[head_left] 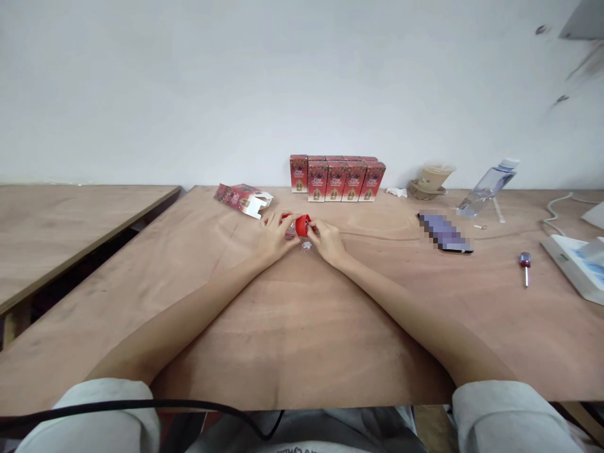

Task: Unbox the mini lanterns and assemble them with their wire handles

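Note:
Both my hands meet over the middle of the wooden table point(292, 314). My left hand point(274, 236) and my right hand point(325, 240) are each closed on a small red object point(301, 224) held between them, just above the tabletop. Its exact shape is too small to make out. A tiny clear or white bit point(306, 245) lies on the table just below the hands. An opened red carton point(243, 198) lies on its side a little to the left, its white flap open.
A row of several upright red cartons point(337, 178) stands against the wall. To the right are a lidded cup point(433, 178), a tilted clear bottle point(488, 185), a blurred dark flat item point(444, 231), a small screwdriver point(525, 264) and a white device point(578, 261). Another table point(56, 233) stands left.

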The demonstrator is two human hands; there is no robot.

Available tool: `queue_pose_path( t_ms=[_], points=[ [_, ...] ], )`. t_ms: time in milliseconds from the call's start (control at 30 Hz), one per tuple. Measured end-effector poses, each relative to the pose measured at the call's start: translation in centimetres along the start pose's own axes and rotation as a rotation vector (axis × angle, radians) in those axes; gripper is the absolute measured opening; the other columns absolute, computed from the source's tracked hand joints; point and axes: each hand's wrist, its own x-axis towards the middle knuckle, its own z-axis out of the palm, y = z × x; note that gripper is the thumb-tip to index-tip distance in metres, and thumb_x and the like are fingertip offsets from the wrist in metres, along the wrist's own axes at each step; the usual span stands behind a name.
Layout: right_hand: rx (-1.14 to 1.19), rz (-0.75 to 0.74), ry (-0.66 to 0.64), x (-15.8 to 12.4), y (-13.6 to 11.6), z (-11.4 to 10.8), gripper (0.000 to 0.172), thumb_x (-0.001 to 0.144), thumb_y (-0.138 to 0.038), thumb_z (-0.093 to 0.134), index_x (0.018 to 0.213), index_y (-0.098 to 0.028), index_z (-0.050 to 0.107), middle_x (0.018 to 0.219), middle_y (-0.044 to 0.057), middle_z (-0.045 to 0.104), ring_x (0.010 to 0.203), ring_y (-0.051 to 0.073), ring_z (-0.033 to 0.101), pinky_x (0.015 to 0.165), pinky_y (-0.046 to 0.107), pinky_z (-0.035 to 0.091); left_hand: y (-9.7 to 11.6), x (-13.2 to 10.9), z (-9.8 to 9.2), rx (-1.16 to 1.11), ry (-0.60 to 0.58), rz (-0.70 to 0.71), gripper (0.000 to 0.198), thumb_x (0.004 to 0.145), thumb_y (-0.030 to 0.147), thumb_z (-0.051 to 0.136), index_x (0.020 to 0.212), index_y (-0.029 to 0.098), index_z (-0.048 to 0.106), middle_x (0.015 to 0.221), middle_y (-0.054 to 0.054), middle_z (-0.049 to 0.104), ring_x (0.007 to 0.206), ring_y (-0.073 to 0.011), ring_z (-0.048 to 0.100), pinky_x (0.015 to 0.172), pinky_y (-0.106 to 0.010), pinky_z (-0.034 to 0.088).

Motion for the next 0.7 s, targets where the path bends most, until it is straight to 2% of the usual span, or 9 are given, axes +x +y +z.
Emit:
queue_pose_path(
  t_ms=[267,533,700],
  points=[
    [0.041,0.029,-0.009,-0.07,-0.26,-0.21,0.016,0.087,-0.023,0.047,0.092,-0.019,0.061,0.088,0.008,0.07,0.079,0.02,0.067,0.075,0.031,0.052,0.22,-0.01,-0.21,0.007,0.005,0.006,0.045,0.074,0.028,0.065,0.118,0.024,0.055,0.113,-0.008,0.057,0.105,-0.0228,0.054,0.09,-0.035,0.035],
    [0.077,0.046,0.004,-0.06,-0.58,-0.41,0.015,0.085,-0.022,0.047,0.091,-0.017,0.06,0.088,0.009,0.07,0.077,0.02,0.068,0.075,0.032,0.054,0.23,-0.02,-0.43,0.0,-0.021,-0.003,0.049,0.072,0.026,0.066,0.119,0.024,0.054,0.114,-0.008,0.056,0.107,-0.0234,0.052,0.092,-0.036,0.035],
    [0.144,-0.006,0.037,-0.08,-0.53,-0.48,0.016,0.085,-0.024,0.047,0.09,-0.018,0.061,0.089,0.008,0.07,0.078,0.019,0.068,0.078,0.032,0.053,0.12,-0.11,-0.35,-0.009,0.0,-0.012,0.049,0.073,0.026,0.066,0.12,0.024,0.053,0.116,-0.007,0.055,0.109,-0.0229,0.052,0.093,-0.035,0.035]
  ],
)
